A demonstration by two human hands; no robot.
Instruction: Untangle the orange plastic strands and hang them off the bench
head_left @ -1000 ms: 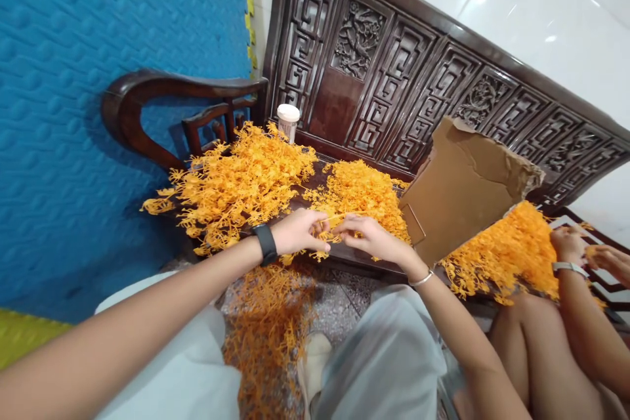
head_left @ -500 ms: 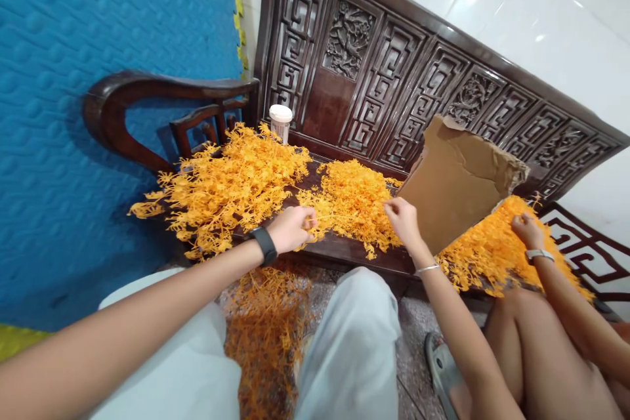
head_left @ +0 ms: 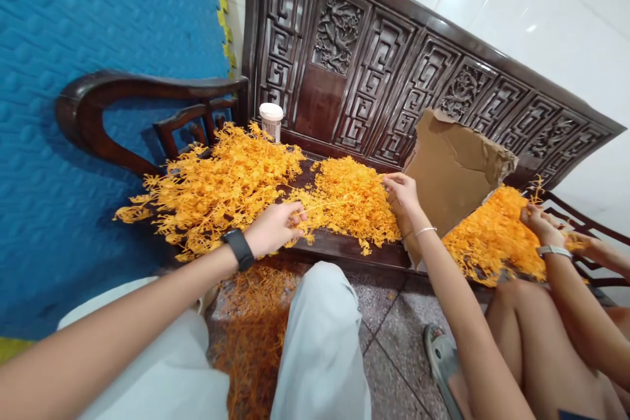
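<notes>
My left hand (head_left: 276, 228), wearing a black watch, pinches the end of a thin orange plastic stem (head_left: 322, 205). That stem runs right across the small middle heap of orange pieces (head_left: 352, 193). With a thin bracelet at the wrist, my right hand (head_left: 404, 190) is closed in a pinch over the right edge of this heap, by the cardboard. Whatever lies between its fingertips is too small to make out. A larger pile of branching orange plastic sprigs (head_left: 221, 184) lies to the left of my left hand, spilling over the bench edge.
A carved dark wooden bench (head_left: 339, 246) carries the heaps. A cardboard sheet (head_left: 447, 170) stands between the middle heap and another orange heap (head_left: 492, 233), where a co-worker's hands (head_left: 541, 226) are. A white-lidded tub (head_left: 271, 119) stands behind. More orange sprigs (head_left: 251, 335) lie between my legs.
My left hand has shifted left and my right hand has risen towards the bench back. The view has moved slightly. A co-worker's second hand has come into view at the right.
</notes>
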